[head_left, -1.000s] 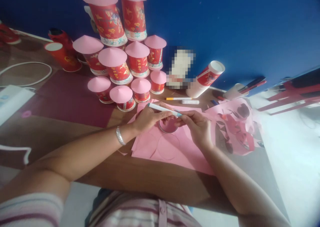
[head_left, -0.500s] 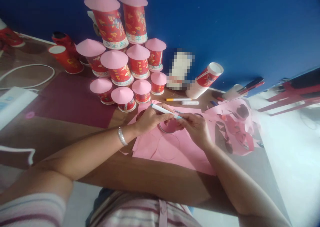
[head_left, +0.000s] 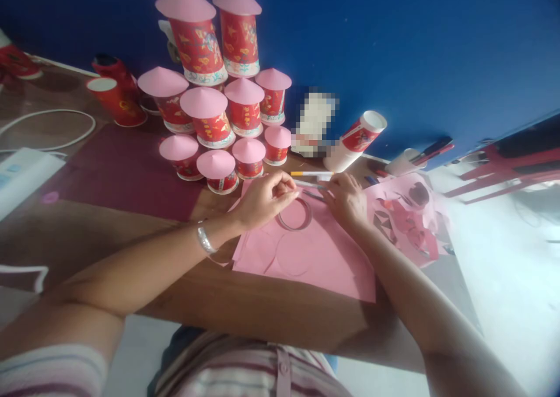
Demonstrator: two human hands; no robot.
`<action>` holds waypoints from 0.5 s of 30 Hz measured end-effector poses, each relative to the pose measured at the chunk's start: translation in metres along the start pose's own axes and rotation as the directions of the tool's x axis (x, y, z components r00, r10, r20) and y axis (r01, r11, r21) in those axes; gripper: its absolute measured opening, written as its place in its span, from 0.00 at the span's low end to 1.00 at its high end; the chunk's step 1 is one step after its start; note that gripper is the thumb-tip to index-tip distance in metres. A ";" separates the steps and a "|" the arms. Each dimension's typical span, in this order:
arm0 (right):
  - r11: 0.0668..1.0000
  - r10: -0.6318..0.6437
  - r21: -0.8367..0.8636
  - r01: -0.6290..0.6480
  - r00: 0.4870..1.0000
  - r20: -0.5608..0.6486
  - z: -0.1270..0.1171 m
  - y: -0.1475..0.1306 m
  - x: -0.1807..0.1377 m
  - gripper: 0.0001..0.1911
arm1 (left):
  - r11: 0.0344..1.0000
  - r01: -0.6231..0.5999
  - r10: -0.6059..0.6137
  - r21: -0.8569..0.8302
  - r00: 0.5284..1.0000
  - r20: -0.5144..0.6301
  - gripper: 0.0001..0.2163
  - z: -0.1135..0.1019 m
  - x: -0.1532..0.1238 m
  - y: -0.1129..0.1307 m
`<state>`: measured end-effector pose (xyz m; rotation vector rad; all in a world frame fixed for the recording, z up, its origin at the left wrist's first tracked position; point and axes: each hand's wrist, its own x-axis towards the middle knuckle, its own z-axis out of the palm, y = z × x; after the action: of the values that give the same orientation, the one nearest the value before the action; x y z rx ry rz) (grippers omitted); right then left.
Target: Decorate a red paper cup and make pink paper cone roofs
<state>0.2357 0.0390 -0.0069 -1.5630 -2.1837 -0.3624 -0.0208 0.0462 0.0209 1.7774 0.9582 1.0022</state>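
My left hand (head_left: pixel 272 197) is over the upper left of the pink paper (head_left: pixel 332 263), fingers curled in with the thumb against them; nothing shows in it. My right hand (head_left: pixel 347 201) is low at the paper's far edge, its fingertips on the blue end of a white marker (head_left: pixel 308 184) lying nearly level. Between the hands, a thin round ring (head_left: pixel 295 229) rests on the paper, which bears pencilled circles. Close to my right fingers is a dark slim object (head_left: pixel 312 195), partly covered, whose kind I cannot make out.
Red cups with pink cone roofs (head_left: pixel 203 102) stand stacked at the back left. A yellow-and-white pen (head_left: pixel 306 174) lies behind the paper. A tilted stack of cups (head_left: pixel 356 140), a pen cup (head_left: pixel 405 161) and pink paper scraps (head_left: pixel 406 219) are to the right.
My left hand has let go of the marker and drawn away from it. My right hand has moved the marker down to the paper's far edge, uncovering the ring.
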 end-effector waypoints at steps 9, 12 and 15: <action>0.988 -0.103 0.122 0.099 0.994 0.028 -0.032 -0.014 -0.028 0.12 | 0.890 -0.251 0.086 0.381 0.913 0.400 0.36 -0.014 -0.019 -0.011; 0.982 -0.158 0.113 0.150 0.985 0.067 -0.038 -0.024 -0.034 0.11 | 0.882 -0.259 0.078 0.394 0.904 0.421 0.40 -0.012 -0.019 -0.016; 0.979 -0.176 0.117 0.166 0.981 0.084 -0.042 -0.035 -0.037 0.12 | 0.875 -0.254 0.059 0.413 0.902 0.428 0.39 -0.006 -0.014 -0.021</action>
<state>0.2208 -0.0218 0.0131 -1.3628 -2.3760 -0.2206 -0.0361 0.0431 0.0000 2.3804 0.8318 0.4772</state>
